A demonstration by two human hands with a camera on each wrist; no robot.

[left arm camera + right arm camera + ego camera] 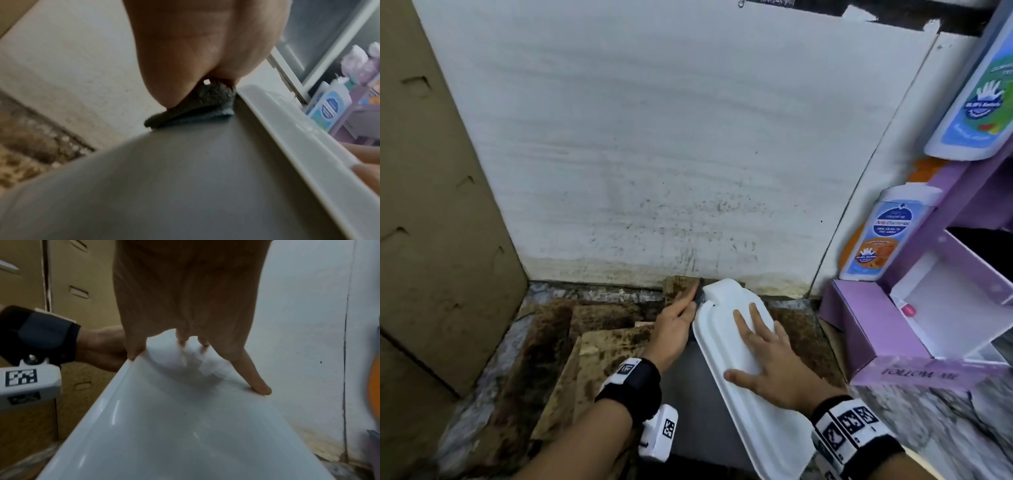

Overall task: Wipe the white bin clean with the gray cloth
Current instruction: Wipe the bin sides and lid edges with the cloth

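The bin lies tilted on the floor, its white top face [763, 425] turned up and its gray side [695, 394] toward my left. My right hand [767, 356] lies flat on the white face [164, 426], fingers spread and thumb at the near rim. My left hand [674, 325] holds the gray cloth [699, 295] against the gray side, just below the white rim [298, 138]. In the left wrist view the folded cloth [195, 105] sticks out from under my left hand [195, 48]. Most of the cloth is hidden by the hand.
A tall cardboard box [431, 205] stands at the left and a stained white panel [654, 137] behind the bin. Dirty brown boards [602, 342] cover the floor at the left. A purple display rack [876, 335] with soap bottles [887, 233] crowds the right.
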